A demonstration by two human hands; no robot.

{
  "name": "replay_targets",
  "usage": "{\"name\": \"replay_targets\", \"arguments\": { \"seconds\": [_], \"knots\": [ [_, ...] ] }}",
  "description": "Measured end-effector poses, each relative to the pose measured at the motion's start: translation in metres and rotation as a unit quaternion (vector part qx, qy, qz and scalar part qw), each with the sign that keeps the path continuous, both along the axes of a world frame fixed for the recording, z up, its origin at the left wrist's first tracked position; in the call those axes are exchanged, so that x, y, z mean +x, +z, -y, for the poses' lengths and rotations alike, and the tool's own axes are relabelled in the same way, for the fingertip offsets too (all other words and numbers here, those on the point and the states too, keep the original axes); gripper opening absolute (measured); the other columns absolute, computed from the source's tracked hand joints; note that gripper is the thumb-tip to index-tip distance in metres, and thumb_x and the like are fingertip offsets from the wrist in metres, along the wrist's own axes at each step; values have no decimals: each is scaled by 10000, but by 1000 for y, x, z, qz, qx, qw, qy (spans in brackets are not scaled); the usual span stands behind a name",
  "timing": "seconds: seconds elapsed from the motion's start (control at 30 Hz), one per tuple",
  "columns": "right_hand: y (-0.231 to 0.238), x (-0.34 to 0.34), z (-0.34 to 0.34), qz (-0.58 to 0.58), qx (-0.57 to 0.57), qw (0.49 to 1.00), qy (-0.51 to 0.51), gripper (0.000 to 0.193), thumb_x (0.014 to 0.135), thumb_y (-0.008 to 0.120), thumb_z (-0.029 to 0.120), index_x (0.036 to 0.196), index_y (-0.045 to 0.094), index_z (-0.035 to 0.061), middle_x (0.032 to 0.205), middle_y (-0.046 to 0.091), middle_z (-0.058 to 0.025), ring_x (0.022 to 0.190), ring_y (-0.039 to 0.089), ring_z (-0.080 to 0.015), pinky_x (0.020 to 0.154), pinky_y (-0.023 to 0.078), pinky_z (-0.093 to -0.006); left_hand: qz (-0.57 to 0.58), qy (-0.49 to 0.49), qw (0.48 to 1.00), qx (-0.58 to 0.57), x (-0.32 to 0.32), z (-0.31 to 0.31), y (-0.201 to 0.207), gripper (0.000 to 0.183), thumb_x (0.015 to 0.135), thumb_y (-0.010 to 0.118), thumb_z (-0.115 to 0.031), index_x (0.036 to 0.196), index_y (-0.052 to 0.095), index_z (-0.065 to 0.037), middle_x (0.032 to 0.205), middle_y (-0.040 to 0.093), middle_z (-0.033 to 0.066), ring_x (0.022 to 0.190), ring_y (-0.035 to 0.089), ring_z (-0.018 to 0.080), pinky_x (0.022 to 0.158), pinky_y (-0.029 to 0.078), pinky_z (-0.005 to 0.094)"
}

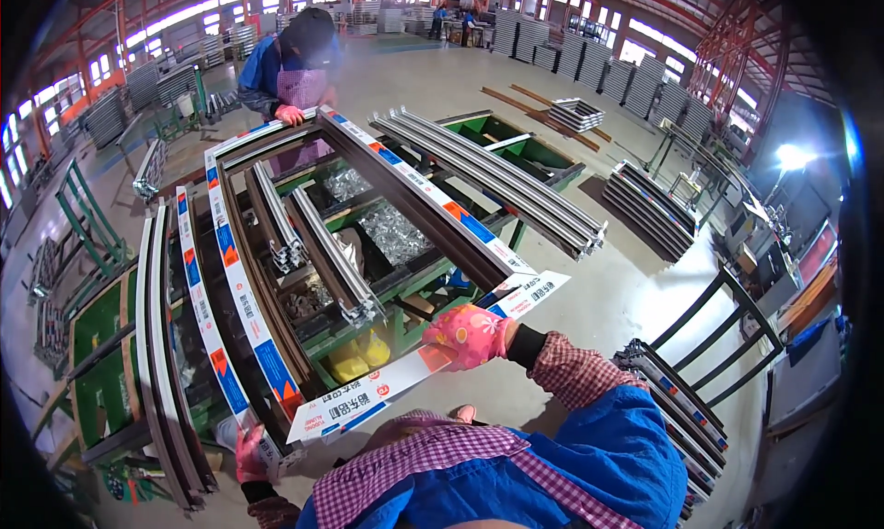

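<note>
A large rectangular frame of aluminium profiles (pixel 241 294), covered in white, blue and orange printed film, lies over a green workbench (pixel 324 347). Across its near end runs a white-filmed aluminium profile (pixel 345 407); whether it is joined at the corners I cannot tell. My right hand (pixel 468 337), in a pink flowered glove, is closed round this crosspiece right of its middle. At the lower left, my left hand (pixel 250 453), also pink-gloved, grips the near end of a separate film-covered aluminium profile (pixel 208 325). Its fingers are partly hidden.
A co-worker (pixel 287 64) bends over the far end, a gloved hand (pixel 289 115) on the frame's far corner. Bare profiles (pixel 488 179) lie to the right, dark ones (pixel 158 345) to the left. Bench bins hold small metal parts (pixel 394 232). A dark rack (pixel 714 331) stands right.
</note>
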State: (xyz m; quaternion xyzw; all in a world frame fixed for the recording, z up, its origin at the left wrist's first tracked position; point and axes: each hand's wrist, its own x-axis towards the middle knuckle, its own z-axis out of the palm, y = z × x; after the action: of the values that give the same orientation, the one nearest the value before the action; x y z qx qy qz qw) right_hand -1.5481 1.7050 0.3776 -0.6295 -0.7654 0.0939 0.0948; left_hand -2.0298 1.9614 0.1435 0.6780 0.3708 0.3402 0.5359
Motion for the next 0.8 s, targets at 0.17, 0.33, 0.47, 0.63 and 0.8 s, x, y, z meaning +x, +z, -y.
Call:
{"name": "replay_targets", "arguments": {
  "seconds": [0.17, 0.33, 0.47, 0.63, 0.8],
  "knots": [
    [-3, -3, 3, -27, 73, 997, 12, 443, 642, 734, 272, 1007, 592, 66, 863, 617, -160, 858, 615, -360, 739, 498, -451, -178, -28, 937, 301, -8, -1, 3, 307, 898, 612, -174, 1164, 620, -22, 1128, 632, 86, 1033, 592, 175, 916, 440, 291],
    [-7, -2, 5, -41, 84, 996, 12, 415, 656, 723, 283, 986, 598, 65, 840, 618, -159, 841, 616, -361, 736, 500, -451, -45, 28, 999, -9, 12, 7, 23, 258, 925, 557, -118, 1145, 633, -7, 1151, 609, 101, 1061, 582, 198, 923, 439, 286],
    [7, -6, 2, -22, 37, 999, -18, 367, 692, 688, 323, 941, 600, 69, 799, 614, -159, 816, 615, -362, 721, 500, -453, -183, -47, 955, 230, 4, 8, 24, 264, 925, 543, -98, 1163, 622, -14, 1185, 584, 112, 1071, 575, 205, 923, 443, 286],
    [4, -3, 2, -36, 37, 999, -11, 404, 671, 709, 317, 971, 608, 67, 846, 623, -159, 843, 617, -363, 738, 504, -450, -144, -26, 978, 150, 3, 8, 23, 281, 929, 517, -89, 1184, 619, -33, 1226, 566, 131, 1092, 570, 226, 966, 429, 289],
    [5, -6, 7, -68, 65, 996, -6, 431, 657, 721, 306, 994, 612, 61, 866, 626, -166, 865, 619, -364, 763, 506, -447, -150, -54, 967, 198, 5, 14, 32, 324, 911, 506, -41, 1215, 616, -62, 1248, 558, 157, 1153, 550, 258, 1007, 420, 300]
  ]
}}
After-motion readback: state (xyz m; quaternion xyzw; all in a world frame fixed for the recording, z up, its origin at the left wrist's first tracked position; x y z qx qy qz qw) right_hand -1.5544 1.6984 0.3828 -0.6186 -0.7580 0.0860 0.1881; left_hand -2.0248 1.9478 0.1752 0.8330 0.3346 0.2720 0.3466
